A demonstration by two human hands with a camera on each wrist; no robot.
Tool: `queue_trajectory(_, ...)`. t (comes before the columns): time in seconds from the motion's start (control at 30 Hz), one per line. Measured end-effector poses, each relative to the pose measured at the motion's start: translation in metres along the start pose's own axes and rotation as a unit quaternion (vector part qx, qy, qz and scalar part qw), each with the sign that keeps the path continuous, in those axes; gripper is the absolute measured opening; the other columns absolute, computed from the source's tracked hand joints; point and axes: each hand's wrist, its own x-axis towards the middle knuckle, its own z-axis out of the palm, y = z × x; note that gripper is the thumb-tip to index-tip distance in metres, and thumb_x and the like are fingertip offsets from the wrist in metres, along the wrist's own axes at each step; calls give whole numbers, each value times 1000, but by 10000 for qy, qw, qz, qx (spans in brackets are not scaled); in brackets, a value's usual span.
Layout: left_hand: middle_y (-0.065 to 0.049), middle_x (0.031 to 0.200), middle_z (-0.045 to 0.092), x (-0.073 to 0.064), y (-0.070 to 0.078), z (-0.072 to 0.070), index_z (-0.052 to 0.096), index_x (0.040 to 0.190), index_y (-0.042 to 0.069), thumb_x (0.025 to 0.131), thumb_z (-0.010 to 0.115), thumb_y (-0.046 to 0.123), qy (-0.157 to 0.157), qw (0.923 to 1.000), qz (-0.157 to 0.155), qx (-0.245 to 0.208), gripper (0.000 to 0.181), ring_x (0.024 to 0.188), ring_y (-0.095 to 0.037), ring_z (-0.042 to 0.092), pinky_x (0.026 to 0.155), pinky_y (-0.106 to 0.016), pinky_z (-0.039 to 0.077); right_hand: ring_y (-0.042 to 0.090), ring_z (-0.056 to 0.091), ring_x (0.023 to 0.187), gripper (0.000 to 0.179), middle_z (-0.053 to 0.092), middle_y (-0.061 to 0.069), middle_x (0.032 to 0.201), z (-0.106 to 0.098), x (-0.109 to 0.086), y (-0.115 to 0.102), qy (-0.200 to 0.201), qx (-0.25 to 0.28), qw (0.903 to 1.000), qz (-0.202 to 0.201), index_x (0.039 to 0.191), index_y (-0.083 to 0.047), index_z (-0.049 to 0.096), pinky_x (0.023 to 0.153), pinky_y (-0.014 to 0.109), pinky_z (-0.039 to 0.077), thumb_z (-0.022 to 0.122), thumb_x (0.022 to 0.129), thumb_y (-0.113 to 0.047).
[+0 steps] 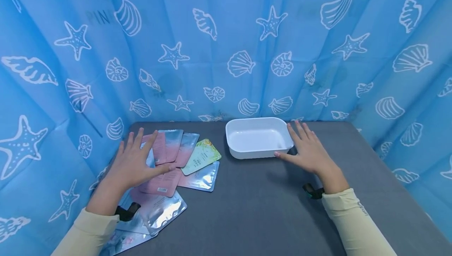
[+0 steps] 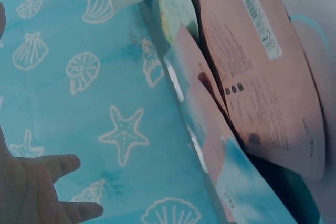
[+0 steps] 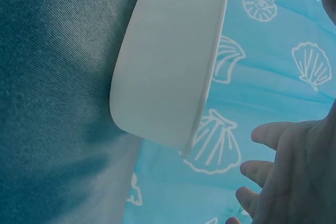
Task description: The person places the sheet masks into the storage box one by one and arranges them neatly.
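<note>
My left hand (image 1: pixel 135 166) and right hand (image 1: pixel 310 152), spread wide, empty, flank the white tub (image 1: pixel 254 155); only the head view shows its interior

Bright, even light is filling the head view; packets (image 1: pixel 164 211) at lower left are throwing white glare, and the right arm (image 1: pixel 356 224) is casting a soft shadow on the table (image 1: pixel 261 213) at lower right. Both wrist views are looking dimmer and teal-tinted, fine print (image 2: pixel 231 51) blurring in the left, shadow darkening the right's lower left.
</note>
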Motion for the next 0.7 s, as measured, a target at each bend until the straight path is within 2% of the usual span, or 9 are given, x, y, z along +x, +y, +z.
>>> queue_trajectory(0.17, -34, 173, 13, -5, -3, -1, 20, 171, 14, 84, 66, 82, 11, 9999, -74, -109, 119, 158, -63, 3, 119, -84, 7, 50, -1, 164, 118, 0, 25, 178, 6, 6, 0, -67, 81, 9999, 18, 171, -9, 8, 128, 72, 6, 59, 91, -79)
queue_trajectory(0.3, -34, 173, 14, -8, -10, 5, 22, 170, 13, 85, 64, 83, 36, 9996, -231, -176, 118, 157, -64, 7, 118, -85, 10, 50, -1, 164, 117, 2, 25, 178, 9, 8, -2, -113, 181, 9997, 74, 171, -8, 10, 128, 72, 6, 57, 92, -80)
queue_trajectory(0.5, -32, 174, 11, -11, -23, 10, 19, 170, 9, 91, 59, 80, -137, 9980, -410, -453, 114, 157, -62, 11, 115, -86, 16, 51, 2, 163, 114, 4, 26, 177, 14, 13, -5, -126, 298, 9994, 94, 170, -5, 13, 128, 72, 7, 55, 94, -79)
queue_trajectory(0.7, -37, 169, 22, -13, -30, 9, 23, 168, 2, 97, 58, 74, -307, 9949, -504, -814, 107, 151, -63, 27, 113, -83, 29, 52, 4, 163, 111, 5, 26, 177, 20, 19, -4, -144, 305, 9994, 86, 170, -4, 13, 128, 72, 9, 53, 96, -77)
